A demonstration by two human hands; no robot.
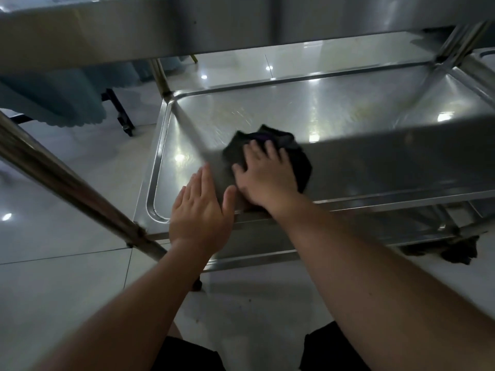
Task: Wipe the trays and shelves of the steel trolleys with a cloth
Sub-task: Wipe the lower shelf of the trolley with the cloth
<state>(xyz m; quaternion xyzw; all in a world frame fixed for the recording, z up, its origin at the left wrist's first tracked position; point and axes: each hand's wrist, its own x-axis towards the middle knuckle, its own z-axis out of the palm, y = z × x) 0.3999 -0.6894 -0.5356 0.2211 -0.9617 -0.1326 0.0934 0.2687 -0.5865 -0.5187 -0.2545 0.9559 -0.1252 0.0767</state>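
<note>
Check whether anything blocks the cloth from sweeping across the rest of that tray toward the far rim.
Nothing visible does. The right hand presses the dark crumpled cloth flat on the shallow steel tray, whose floor beyond is bare. The open left hand rests at the near rim, beside the cloth.

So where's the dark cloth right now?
In the head view, the dark cloth lies in the steel tray, near its front rim, pressed under the right hand, with the left hand just beside it.
</note>
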